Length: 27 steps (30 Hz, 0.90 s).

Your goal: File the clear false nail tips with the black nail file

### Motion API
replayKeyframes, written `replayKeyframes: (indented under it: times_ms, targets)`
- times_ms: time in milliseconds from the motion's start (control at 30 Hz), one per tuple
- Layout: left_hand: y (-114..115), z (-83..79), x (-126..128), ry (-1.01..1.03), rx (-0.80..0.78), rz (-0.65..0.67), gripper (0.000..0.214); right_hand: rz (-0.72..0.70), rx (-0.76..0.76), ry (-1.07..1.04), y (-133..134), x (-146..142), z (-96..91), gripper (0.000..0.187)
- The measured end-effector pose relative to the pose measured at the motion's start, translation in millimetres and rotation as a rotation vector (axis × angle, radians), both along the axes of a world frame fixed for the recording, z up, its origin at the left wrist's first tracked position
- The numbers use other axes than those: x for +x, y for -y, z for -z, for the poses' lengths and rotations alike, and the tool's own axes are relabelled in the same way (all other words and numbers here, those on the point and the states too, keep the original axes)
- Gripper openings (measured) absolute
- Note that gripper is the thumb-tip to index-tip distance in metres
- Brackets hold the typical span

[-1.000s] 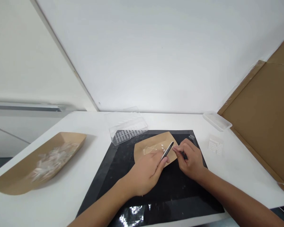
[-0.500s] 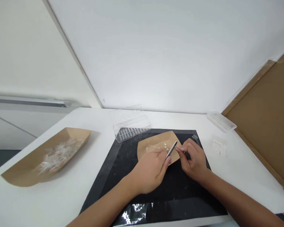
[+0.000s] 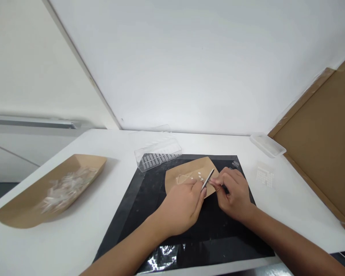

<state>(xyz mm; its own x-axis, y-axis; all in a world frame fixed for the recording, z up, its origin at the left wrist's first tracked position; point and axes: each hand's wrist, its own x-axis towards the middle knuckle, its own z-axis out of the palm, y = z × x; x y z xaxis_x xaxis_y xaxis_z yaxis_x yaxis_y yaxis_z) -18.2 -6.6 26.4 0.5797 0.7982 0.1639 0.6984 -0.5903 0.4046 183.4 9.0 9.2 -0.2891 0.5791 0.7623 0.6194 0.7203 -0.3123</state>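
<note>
My left hand [image 3: 181, 207] is closed round a slim black-and-white nail file [image 3: 207, 179], which points up and to the right. Close beside its tip, my right hand [image 3: 232, 191] pinches thumb and forefinger together; whatever sits between them is too small to make out. Under both hands is a piece of brown card [image 3: 175, 174] on a black mat [image 3: 126, 222]. Several small white pieces [image 3: 199, 176] and a thin clear piece lie on the card. Beyond the mat's back left corner, a clear case [image 3: 158, 155] holds rows of false nail tips.
At the left stands a brown paper tray [image 3: 20, 209] with a heap of clear plastic bits [image 3: 70, 188]. A translucent box [image 3: 268, 145] sits at the back right, near a brown cardboard panel [image 3: 322, 130]. A sheet of small pale squares [image 3: 265, 177] lies right of the mat.
The file and my right fingertips have shifted slightly left and down, staying close together. The whole view has moved a little; both hands keep their grip.
</note>
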Motion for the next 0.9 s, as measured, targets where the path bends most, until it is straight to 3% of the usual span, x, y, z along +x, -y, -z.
replayKeyframes:
  times_ms: [333,467,600,700,900]
  targets:
    - [-1.4,-1.1,0.3,-0.004,-0.022,-0.021,0.042,0.040,0.000,0.010,-1.7,-0.5,-4.4,0.021]
    - [-0.9,-0.8,1.2,-0.032,-0.002,-0.020,0.040,-0.016,-0.019,0.066,-0.2,-0.2,-5.0,0.023]
    - [-1.4,0.7,1.2,-0.035,0.005,-0.022,0.039,0.055,-0.009,0.017,-0.7,0.2,-5.3,0.022]
    - [-2.3,1.1,0.7,-0.046,0.001,-0.017,0.039,-0.029,-0.029,0.074,-0.3,-0.9,-5.9,0.023]
    - [-1.2,2.0,0.9,-0.030,0.016,-0.030,0.041,-0.029,-0.032,0.046,-0.6,-1.5,-8.8,0.023]
